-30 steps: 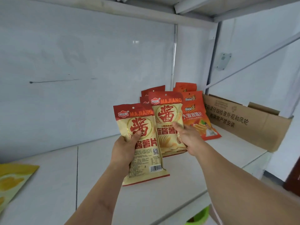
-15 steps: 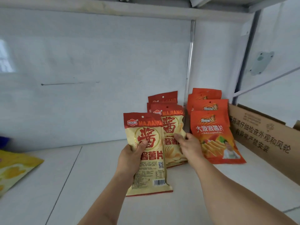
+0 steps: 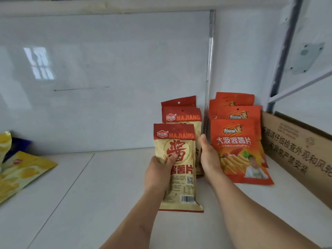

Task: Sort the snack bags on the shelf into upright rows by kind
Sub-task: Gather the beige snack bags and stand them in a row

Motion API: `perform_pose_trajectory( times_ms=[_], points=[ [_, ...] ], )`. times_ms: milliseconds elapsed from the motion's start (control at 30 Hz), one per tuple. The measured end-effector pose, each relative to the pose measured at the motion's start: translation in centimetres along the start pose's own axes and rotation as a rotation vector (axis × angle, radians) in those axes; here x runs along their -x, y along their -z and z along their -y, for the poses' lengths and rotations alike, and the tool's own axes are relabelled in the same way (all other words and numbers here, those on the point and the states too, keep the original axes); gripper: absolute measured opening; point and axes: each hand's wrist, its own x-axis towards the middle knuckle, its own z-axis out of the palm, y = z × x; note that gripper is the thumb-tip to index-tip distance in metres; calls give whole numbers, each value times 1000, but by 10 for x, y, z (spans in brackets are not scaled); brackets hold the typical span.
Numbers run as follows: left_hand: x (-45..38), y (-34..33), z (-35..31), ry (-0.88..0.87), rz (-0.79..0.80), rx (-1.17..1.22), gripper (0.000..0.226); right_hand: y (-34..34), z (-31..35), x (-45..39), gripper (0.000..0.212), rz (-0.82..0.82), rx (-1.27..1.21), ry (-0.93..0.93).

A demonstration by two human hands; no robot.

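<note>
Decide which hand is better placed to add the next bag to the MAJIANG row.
Left hand: it already holds a MAJIANG bag before that row; the right hand steadies the row.

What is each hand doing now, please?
Left hand: holds a Majiang bag, thumb on its front.
Right hand: fingers straight, against the standing Majiang row.

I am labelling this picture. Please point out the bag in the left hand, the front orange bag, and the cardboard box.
Held bag (image 3: 177,141): head view, on its cream front, above the thumb.
Orange bag (image 3: 235,141): head view, on its white title.
Box (image 3: 294,150): head view, on its printed side wall.
</note>
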Motion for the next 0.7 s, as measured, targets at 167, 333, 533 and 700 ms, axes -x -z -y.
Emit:
perform_pose_trajectory(
  times_ms=[167, 333, 533, 700],
  points=[
    [-4, -15, -6, -55, -96, -95, 55, -2, -8, -4, 68, 175, -14, 34],
    [-10, -29, -11, -77, -86, -34, 75, -1, -15, -9, 29, 222, -123, 34],
    [-25, -42, -6, -36, -68, 4, 51, 4, -19, -22, 16, 168, -140, 55],
    [-29, -36, -3, -64, 71, -44, 52, 0, -26, -36, 20, 112, -124, 66]
  ],
)
